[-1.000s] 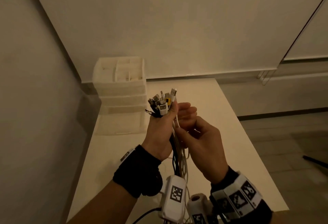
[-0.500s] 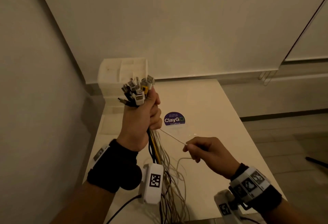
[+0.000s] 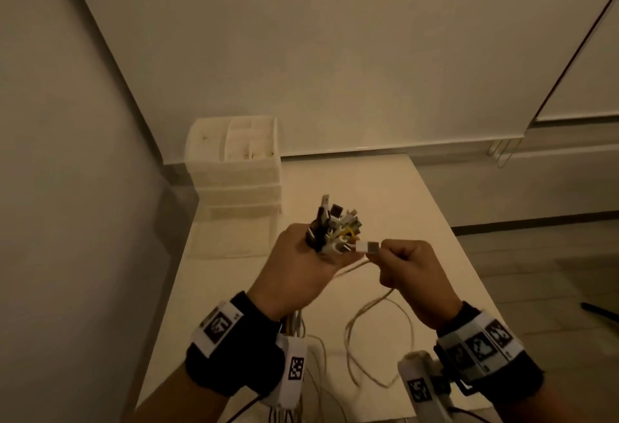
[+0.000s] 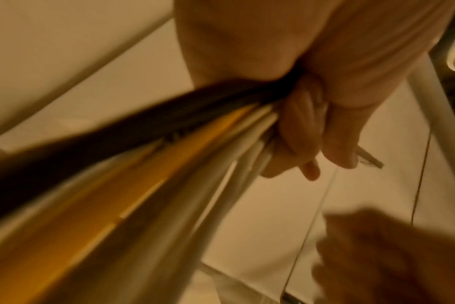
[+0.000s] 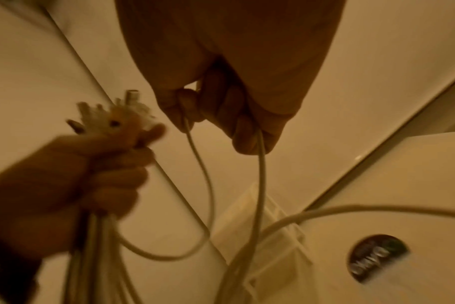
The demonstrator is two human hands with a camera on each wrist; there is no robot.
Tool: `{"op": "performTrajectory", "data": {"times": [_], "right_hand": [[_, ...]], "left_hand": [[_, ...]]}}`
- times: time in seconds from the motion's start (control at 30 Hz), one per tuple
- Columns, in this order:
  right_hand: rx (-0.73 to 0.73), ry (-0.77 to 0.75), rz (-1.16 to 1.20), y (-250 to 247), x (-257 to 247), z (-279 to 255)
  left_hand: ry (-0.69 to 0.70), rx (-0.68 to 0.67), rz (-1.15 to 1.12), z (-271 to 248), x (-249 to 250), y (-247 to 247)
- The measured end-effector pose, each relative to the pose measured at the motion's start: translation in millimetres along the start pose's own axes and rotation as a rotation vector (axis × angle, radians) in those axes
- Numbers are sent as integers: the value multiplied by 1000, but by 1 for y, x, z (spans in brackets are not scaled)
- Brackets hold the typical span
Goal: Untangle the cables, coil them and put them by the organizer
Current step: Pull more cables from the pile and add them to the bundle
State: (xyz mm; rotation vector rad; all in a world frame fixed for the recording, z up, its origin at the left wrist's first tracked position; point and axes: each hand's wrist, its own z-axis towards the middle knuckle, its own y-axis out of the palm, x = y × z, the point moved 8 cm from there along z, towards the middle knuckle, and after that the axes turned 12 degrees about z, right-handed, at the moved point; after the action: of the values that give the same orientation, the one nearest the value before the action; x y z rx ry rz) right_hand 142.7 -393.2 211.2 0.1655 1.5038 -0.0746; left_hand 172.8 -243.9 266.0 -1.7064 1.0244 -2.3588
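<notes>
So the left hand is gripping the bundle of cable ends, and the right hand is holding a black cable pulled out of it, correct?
Not quite: the cable in the right hand is white, not black, as the head view shows. Its connector sits between that hand's fingertips and its length loops down toward the table. The left hand does grip the bundle of cable ends.
</notes>
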Motion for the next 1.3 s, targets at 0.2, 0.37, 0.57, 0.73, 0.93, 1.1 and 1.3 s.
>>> {"op": "performTrajectory", "data": {"times": [0.2,0.37,0.57,0.73,0.93,1.1,1.3], "right_hand": [[-17,-9,259,4,-27,1],[-127,125,369,8,-2,-12],[-175,197,374,-4,38,-43],[-183,246,30,-18,62,-54],[-106,246,100,-18,37,-35],[-152,204,270,4,1,-6],[-195,182,383,15,-3,-4]], "left_hand": [[9,45,-39,4,3,24],[-178,237,-392,12,-24,1],[-283,499,-587,17,-56,-51],[-348,696,-530,7,-80,-79],[-193,495,-296,5,-50,-48],[30,63,-89,8,-5,22],[81,220,118,11,-9,14]]}}
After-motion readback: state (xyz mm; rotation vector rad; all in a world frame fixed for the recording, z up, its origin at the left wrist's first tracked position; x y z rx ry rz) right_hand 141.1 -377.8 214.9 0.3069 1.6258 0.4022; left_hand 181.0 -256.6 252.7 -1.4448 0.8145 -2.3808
